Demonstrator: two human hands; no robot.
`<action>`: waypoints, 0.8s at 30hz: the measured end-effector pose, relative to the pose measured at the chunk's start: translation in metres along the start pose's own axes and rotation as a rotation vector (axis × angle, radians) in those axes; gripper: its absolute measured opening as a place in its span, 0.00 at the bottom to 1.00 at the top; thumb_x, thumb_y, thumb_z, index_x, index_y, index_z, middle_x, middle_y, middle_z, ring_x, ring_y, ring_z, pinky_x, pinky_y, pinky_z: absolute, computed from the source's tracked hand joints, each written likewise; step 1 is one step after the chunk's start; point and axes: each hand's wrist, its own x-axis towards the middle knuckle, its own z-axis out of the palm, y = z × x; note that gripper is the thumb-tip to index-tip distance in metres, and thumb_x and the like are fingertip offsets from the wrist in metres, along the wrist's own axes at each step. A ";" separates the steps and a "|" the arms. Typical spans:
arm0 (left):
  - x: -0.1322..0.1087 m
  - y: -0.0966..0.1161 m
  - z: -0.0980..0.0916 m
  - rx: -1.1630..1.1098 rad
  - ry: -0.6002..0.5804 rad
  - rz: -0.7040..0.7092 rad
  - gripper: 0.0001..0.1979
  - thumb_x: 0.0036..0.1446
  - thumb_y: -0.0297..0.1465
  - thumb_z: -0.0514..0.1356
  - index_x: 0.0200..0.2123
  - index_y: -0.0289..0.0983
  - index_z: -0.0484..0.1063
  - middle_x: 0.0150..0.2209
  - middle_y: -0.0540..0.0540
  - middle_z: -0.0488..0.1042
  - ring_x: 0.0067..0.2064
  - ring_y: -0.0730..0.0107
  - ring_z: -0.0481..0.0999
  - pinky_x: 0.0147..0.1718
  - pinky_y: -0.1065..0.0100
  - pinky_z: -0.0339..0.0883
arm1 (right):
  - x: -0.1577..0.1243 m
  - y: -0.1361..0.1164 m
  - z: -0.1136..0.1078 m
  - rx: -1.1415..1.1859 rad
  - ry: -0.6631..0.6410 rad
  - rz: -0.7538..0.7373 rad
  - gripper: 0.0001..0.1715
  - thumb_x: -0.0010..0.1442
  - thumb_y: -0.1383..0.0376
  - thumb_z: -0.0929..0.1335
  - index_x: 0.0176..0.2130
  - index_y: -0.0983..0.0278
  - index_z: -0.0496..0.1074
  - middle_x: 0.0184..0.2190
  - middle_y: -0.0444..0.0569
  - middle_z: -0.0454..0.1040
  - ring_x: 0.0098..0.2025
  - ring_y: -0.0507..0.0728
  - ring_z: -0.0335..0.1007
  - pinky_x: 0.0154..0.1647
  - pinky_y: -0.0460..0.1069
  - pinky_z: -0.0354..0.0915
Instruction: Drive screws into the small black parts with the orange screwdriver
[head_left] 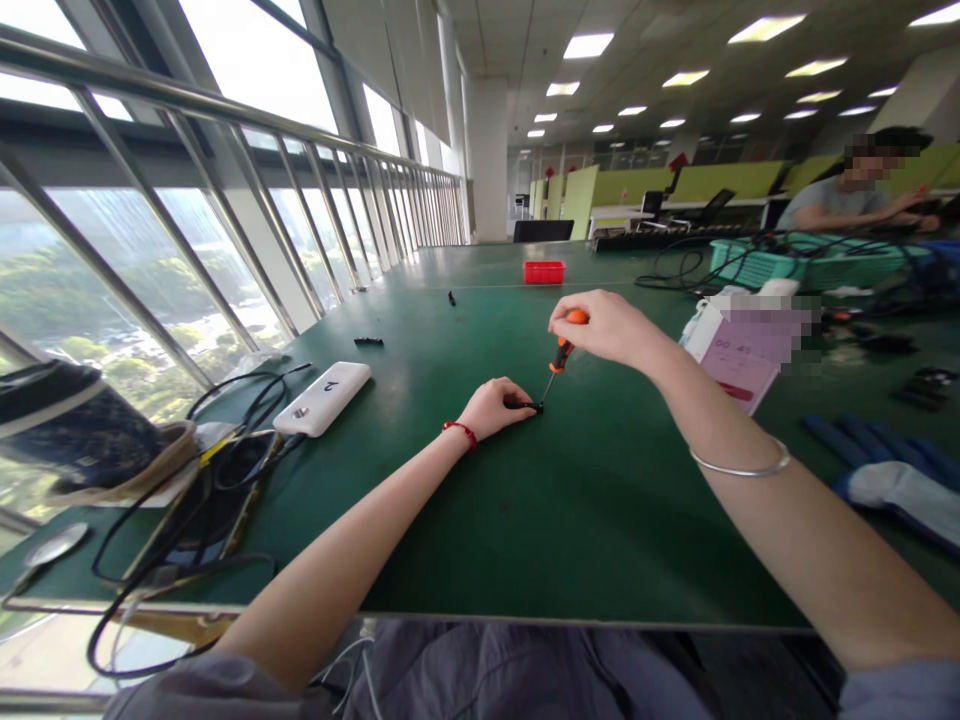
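My right hand (pixel 600 322) is closed round the orange and black handle of a screwdriver (pixel 561 354). The screwdriver leans, and its thin shaft points down to the end of a small black part (pixel 534 406). Against the green tabletop, my left hand (pixel 496 408) pinches this black part between thumb and fingers. Most of the part is hidden by those fingers, so its kind does not show. The tip of the screwdriver meets or nearly meets the part; I cannot tell which.
A red box (pixel 544 272) stands further back. Small black pieces (pixel 368 342) lie left of it. To my left are a white power bank (pixel 324 400), cables and a phone (pixel 214 510). On the right lie a blue-white glove (pixel 900 485) and a teal basket (pixel 810 262); a person (pixel 847 195) sits beyond.
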 end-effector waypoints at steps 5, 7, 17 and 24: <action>0.001 0.000 0.000 -0.009 -0.005 0.003 0.07 0.47 0.33 0.64 0.29 0.35 0.77 0.30 0.48 0.72 0.30 0.73 0.70 0.32 0.70 0.66 | -0.002 -0.002 -0.002 -0.048 -0.038 0.053 0.18 0.53 0.52 0.62 0.27 0.62 0.73 0.23 0.45 0.71 0.25 0.53 0.61 0.27 0.47 0.51; 0.001 0.000 0.000 -0.011 -0.005 0.004 0.07 0.47 0.33 0.64 0.29 0.35 0.77 0.30 0.48 0.72 0.30 0.73 0.70 0.32 0.71 0.65 | -0.002 0.000 -0.003 -0.049 -0.054 0.053 0.20 0.54 0.52 0.61 0.27 0.62 0.73 0.23 0.46 0.71 0.25 0.52 0.61 0.27 0.47 0.51; 0.001 -0.001 0.001 -0.003 -0.001 -0.001 0.07 0.47 0.33 0.64 0.29 0.34 0.77 0.31 0.47 0.73 0.31 0.72 0.70 0.33 0.70 0.65 | 0.002 0.006 -0.002 -0.010 -0.042 0.033 0.21 0.56 0.53 0.60 0.30 0.63 0.73 0.24 0.46 0.71 0.25 0.52 0.61 0.27 0.47 0.52; 0.000 0.001 0.000 -0.006 -0.002 0.001 0.07 0.47 0.33 0.65 0.29 0.34 0.77 0.31 0.47 0.73 0.31 0.72 0.70 0.33 0.70 0.65 | 0.000 0.003 0.000 0.012 -0.053 0.067 0.18 0.54 0.53 0.62 0.30 0.64 0.72 0.23 0.45 0.70 0.24 0.51 0.60 0.27 0.46 0.52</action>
